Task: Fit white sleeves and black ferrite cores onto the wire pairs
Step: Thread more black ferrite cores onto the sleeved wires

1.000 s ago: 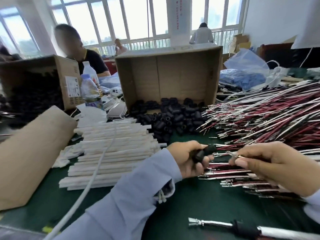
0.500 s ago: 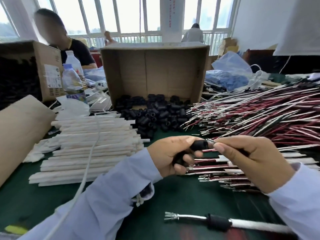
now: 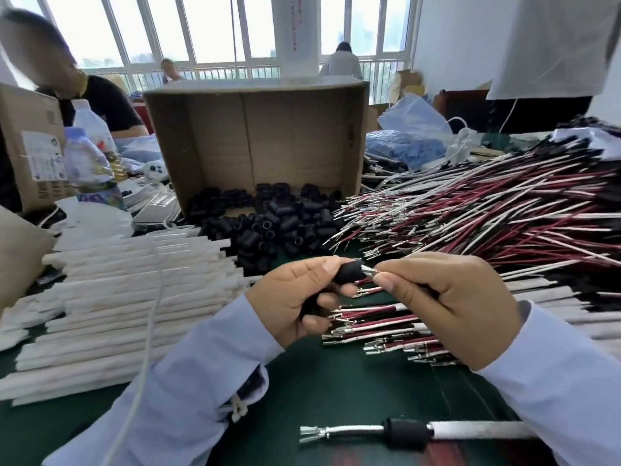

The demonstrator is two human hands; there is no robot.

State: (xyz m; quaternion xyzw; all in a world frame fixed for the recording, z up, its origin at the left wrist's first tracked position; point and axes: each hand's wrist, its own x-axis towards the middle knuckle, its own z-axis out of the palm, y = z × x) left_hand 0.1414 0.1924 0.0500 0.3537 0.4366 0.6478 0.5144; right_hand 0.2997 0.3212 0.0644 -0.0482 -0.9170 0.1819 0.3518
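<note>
Your left grip [image 3: 295, 297] holds a black core [image 3: 347, 272], right grip [image 3: 447, 307] pinches a wire pair [image 3: 369, 272] at its mouth; you're seemingly threading, so feed both tips in straight.

On table [image 3: 336, 381], left: sleeves [image 3: 127, 297] in a stack, lying crosswise. Behind centre: box [image 3: 255, 136] on its side, mouth forward — cores [image 3: 268, 223] heaped in and before it, just right of the sleeves. Right: wires [image 3: 470, 213] piled, ends toward the cores. Far left, behind the sleeves: bottles [image 3: 90, 163], carton [image 3: 30, 146] beside them. Bag [image 3: 410, 142] behind the wires, right of the box. Centre front: left hand [image 3: 295, 297] and right hand [image 3: 447, 307] close together above a row of pairs [image 3: 376, 327] — core [image 3: 346, 274] in the left, pair [image 3: 368, 272] in the right, tip at the core's mouth. Nearest edge: lone pair [image 3: 403, 432] with core and sleeve on it.
</note>
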